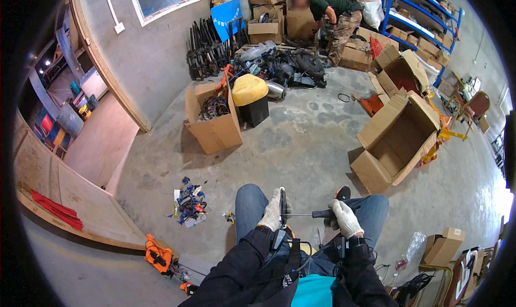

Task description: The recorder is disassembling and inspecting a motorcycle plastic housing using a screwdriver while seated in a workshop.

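Note:
My left hand point(270, 214), in a white work glove, grips a thin, dark, flat part point(282, 204) with a pale edge, held upright above my lap. Its exact kind does not show from this angle. In my gloved right hand point(346, 220) is a screwdriver point(321, 214), its black handle wrapped by the fingers. The metal shaft points left, level, and its tip meets or nearly meets the face of the flat part; contact cannot be made out. Between my legs lies another slim tool point(320, 236), partly hidden.
Left of my knee lies a heap of small blue and black cable pieces point(191, 200). Ahead stand an open carton with cables point(215, 129) and a black bin with yellow lid point(251, 100). An empty carton point(395, 143) lies at right. A person point(336, 19) bends over at the back.

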Available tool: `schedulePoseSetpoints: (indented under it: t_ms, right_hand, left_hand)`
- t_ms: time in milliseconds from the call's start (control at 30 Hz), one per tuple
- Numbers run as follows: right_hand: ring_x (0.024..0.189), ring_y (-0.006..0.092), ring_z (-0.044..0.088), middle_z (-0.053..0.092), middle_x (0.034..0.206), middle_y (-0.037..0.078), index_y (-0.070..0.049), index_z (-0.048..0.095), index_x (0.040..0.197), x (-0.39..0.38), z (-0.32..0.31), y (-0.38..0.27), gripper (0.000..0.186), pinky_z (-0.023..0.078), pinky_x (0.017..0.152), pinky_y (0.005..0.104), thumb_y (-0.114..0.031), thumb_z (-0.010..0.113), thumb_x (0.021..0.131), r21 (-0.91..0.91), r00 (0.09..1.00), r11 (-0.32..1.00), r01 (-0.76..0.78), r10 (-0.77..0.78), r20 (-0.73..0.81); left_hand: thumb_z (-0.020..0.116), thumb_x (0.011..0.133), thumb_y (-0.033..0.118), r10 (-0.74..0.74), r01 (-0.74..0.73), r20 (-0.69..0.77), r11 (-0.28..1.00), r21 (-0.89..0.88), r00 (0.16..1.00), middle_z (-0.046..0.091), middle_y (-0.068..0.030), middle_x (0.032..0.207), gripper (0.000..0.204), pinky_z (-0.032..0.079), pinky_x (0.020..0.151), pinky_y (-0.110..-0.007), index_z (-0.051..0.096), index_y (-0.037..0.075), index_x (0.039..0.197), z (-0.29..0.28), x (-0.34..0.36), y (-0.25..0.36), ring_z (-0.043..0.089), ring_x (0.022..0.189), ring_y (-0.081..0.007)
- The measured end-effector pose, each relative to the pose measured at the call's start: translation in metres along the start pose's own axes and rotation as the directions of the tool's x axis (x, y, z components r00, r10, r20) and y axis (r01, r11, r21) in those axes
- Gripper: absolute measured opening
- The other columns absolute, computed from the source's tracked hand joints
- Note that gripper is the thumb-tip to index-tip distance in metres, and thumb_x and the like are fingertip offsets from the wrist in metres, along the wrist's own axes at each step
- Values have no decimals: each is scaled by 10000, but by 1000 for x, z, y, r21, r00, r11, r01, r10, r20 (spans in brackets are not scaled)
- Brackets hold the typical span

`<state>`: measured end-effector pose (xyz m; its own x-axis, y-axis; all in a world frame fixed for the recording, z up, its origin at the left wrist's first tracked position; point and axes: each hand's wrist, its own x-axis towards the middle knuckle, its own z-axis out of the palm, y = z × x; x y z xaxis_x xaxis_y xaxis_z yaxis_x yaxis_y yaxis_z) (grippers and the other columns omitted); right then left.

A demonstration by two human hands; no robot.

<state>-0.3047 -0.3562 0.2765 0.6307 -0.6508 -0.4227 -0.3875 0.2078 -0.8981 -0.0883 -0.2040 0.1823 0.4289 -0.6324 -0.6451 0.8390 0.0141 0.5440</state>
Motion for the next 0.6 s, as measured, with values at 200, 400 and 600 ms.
schedulePoseSetpoints:
  t_ms: [200, 400, 600]
  right_hand:
    - [671, 129, 595, 628, 892, 54, -13, 625, 1224, 5, -8, 14, 348, 476, 575, 289, -268, 595, 989, 31, 997, 996, 82, -81, -8]
    - [812, 129, 605, 616, 985, 45, -23, 598, 1254, 0, -4, 4, 357, 488, 640, 290, -272, 611, 998, 249, 994, 967, 60, -80, 74]
    - [602, 112, 565, 620, 840, 37, -24, 632, 1218, -7, 0, -9, 406, 449, 534, 277, -372, 521, 1041, -54, 1000, 998, 20, -20, 9]
  left_hand:
    - [478, 968, 725, -2, 2, 9, 999, 49, 1000, 583, -26, 684, 585, 474, 477, -341, 586, 150, 938, 9, -6, 0, 572, 532, -175]
    - [476, 963, 733, 26, -22, -42, 995, 97, 999, 600, -27, 697, 596, 495, 488, -337, 588, 148, 946, 7, -6, 0, 589, 546, -173]
    - [474, 963, 733, 12, -9, -36, 997, 82, 999, 616, -30, 718, 599, 513, 498, -342, 597, 148, 956, 4, -8, 1, 605, 560, -177]
